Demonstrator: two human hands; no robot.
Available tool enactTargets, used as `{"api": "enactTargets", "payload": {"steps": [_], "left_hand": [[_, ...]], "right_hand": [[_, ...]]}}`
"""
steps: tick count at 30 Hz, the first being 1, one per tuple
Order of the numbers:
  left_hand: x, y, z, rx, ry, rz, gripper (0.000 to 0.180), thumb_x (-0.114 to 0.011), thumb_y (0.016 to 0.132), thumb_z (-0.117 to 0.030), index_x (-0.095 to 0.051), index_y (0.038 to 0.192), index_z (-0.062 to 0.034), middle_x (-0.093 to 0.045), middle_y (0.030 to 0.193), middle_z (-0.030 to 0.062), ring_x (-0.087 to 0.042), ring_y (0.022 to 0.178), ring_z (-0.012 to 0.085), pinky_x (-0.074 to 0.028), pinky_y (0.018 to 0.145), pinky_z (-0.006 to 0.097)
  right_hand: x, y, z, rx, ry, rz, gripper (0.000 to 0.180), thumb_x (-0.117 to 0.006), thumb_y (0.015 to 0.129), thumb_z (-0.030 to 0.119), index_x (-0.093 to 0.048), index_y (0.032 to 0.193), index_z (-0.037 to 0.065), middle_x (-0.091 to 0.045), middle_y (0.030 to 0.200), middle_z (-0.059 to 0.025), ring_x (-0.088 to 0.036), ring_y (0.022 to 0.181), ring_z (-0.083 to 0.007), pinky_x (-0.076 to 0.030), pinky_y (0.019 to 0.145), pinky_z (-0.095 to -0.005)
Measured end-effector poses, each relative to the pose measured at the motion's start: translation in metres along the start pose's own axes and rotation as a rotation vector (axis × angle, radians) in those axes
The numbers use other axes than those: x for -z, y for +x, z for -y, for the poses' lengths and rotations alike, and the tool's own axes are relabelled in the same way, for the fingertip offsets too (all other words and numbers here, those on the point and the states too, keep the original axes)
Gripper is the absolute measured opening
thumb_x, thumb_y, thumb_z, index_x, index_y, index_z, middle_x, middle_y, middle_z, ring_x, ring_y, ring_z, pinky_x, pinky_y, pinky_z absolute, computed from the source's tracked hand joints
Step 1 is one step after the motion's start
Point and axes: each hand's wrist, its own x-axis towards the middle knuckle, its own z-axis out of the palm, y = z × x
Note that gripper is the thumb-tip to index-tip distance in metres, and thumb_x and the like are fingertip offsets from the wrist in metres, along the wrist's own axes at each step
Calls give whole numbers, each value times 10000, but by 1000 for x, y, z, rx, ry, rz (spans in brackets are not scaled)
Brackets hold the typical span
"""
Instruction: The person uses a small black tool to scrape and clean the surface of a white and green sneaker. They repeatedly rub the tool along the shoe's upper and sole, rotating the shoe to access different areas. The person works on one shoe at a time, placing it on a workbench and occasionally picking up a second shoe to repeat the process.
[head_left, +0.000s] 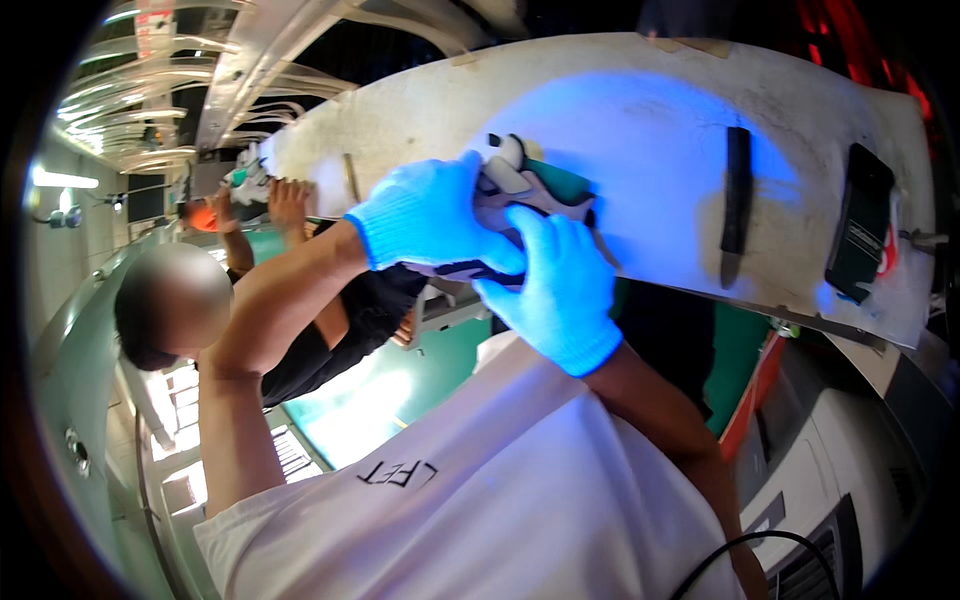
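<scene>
Both my hands wear knit gloves that look bright blue under the light. At the bench's near edge they grip a shoe [551,188], which shows grey, white and black parts and a green area. My left hand [430,212] wraps over the shoe's left side, thumb pointing toward the right. Closed in from the right, my right hand [558,285] presses its fingers and thumb on the shoe's near side. The gloves cover much of the shoe.
The pale bench [640,130] has a stained top. To the right lie a black-handled knife [737,195] and a flat black object [862,222]. At left, a person [345,320] in dark clothes reaches to another shoe-like item [250,180]. Beyond the bench's right end stands a white machine [830,470].
</scene>
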Motion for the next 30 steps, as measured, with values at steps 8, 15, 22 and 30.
{"api": "enactTargets", "payload": {"steps": [8,15,22,30], "left_hand": [[-6,3,11,-97,0,-101,1045,-838,739,-792,-701,1349,46,-809,1107,281,-810,993,459,-648,927,466],[15,-58,82,-691,-885,210,995,-1023,738,-252,-570,1580,25,-692,1501,157,-672,1336,255,-546,1149,421],[-60,-58,29,-603,-1305,-260,763,-1017,720,-216,-698,1373,17,-745,1301,89,-688,1175,151,-569,1073,348],[-174,-36,-11,-548,-2051,-405,849,-985,752,-43,-566,1490,12,-704,1399,121,-674,1294,264,-558,1129,433]], "right_hand": [[-3,2,9,1,-35,-53,861,-1034,674,300,-589,1390,120,-631,1154,-150,-669,1086,-390,-575,867,-544],[28,-30,-5,-128,271,-44,928,-1065,678,127,-579,1462,30,-627,1101,-41,-645,965,-168,-600,890,-361],[30,-48,-22,-423,719,-94,967,-982,695,-69,-528,1546,-6,-730,1273,-99,-731,1149,-202,-618,996,-372],[38,-48,-31,-466,960,-113,968,-816,768,-105,-455,1659,10,-618,1557,-129,-640,1402,-294,-547,1183,-459]]}}
